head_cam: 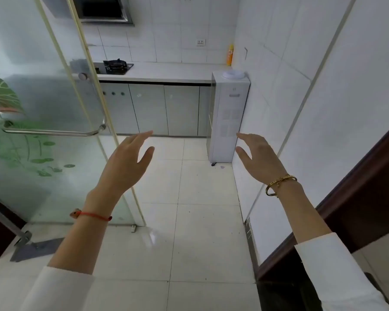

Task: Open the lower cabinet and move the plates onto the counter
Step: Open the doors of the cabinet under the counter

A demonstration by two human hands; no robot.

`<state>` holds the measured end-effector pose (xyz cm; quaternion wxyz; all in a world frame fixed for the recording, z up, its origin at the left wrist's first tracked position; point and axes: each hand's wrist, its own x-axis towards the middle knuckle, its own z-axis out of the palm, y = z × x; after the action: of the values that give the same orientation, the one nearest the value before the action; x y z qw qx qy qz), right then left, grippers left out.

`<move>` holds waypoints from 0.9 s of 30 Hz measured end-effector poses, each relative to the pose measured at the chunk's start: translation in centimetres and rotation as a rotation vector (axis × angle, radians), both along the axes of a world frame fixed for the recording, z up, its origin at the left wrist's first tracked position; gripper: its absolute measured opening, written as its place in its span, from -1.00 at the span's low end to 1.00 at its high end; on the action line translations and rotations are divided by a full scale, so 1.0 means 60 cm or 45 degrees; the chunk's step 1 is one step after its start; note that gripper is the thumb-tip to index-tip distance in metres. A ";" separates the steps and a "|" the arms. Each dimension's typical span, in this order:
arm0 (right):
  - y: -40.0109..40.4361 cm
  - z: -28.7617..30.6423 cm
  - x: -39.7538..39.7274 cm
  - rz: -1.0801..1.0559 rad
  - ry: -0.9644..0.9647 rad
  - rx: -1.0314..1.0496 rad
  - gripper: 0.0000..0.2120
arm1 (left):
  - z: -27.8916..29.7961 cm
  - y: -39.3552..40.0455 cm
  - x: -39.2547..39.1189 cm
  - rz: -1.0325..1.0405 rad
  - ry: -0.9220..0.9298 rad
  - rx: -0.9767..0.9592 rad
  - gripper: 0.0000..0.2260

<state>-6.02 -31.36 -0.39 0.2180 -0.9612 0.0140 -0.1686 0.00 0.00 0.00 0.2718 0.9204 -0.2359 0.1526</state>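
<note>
The lower cabinet runs along the far wall under a white counter; its grey doors are closed and no plates show. My left hand and my right hand are raised in front of me, palms facing each other, fingers apart, holding nothing. Both hands are well short of the cabinet, over the tiled floor.
A frosted glass door with a steel bar handle stands open on the left. A white water dispenser stands at the counter's right end against the wall. A gas stove and a yellow bottle sit on the counter. A dark door frame is at right.
</note>
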 end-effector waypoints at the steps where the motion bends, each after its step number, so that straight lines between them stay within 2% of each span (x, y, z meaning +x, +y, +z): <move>1: -0.003 -0.003 0.003 -0.002 -0.013 0.009 -0.58 | -0.003 -0.003 0.002 0.006 -0.010 -0.010 -0.60; 9: -0.023 -0.025 0.034 0.014 0.042 0.010 -0.58 | -0.027 -0.028 0.018 0.042 0.003 -0.010 -0.61; 16: -0.042 -0.053 0.096 0.010 0.071 0.034 -0.59 | -0.052 -0.052 0.083 0.061 0.034 -0.012 -0.61; 21: -0.055 -0.079 0.186 0.006 0.103 0.036 -0.59 | -0.082 -0.071 0.173 0.057 0.076 -0.041 -0.61; 27: -0.075 -0.079 0.361 0.009 0.136 0.066 -0.59 | -0.085 -0.096 0.351 0.072 0.095 -0.070 -0.61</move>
<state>15.62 -35.86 -5.10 0.2422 -0.9629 0.0265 -0.1160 21.06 -5.75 -5.11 0.3011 0.9240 -0.1951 0.1323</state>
